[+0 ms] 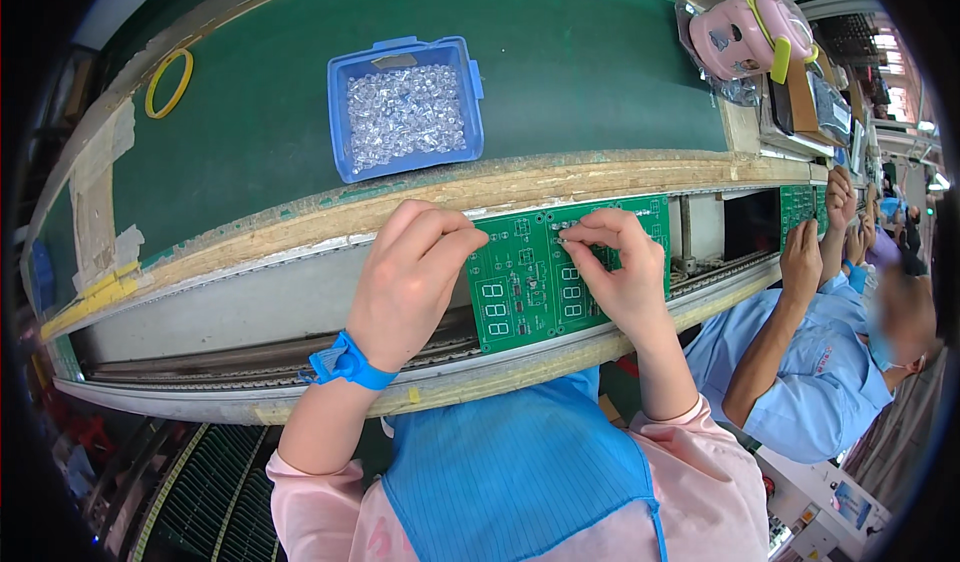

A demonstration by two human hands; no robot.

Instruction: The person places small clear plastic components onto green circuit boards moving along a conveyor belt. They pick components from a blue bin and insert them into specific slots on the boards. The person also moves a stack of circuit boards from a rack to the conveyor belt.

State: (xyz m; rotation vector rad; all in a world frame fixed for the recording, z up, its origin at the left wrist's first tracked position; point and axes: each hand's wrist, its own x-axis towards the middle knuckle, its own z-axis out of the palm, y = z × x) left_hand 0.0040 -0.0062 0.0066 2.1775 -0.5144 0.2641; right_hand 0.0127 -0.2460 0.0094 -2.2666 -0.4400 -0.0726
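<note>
Taking the green circuit board (545, 287) as the middle of my dial, I have that one panel in front of me, lying across the two rails of a track, with six white digit outlines in view in two columns of three. My two hands are over it. My left hand (405, 277) comes in from nine o'clock, thumb and forefinger nearly meeting at the board's ten o'clock corner; whether I pinch anything there I cannot tell. My right hand (625, 272) lies over the three o'clock side, its thumb and forefinger slightly parted near twelve; I cannot tell if a part sits between them. One blue wrist strap (350, 362) is on my left wrist, toward eight. Between ten and eleven stands one blue bin (340, 112) of small clear parts (405, 112), too many to count; beyond it, at ten, lies one yellow ring (151, 94). One pink container (735, 37) is at one o'clock. Between two and three is a second green board (798, 205), beside the two hands of one co-worker (815, 362) in a blue shirt.
</note>
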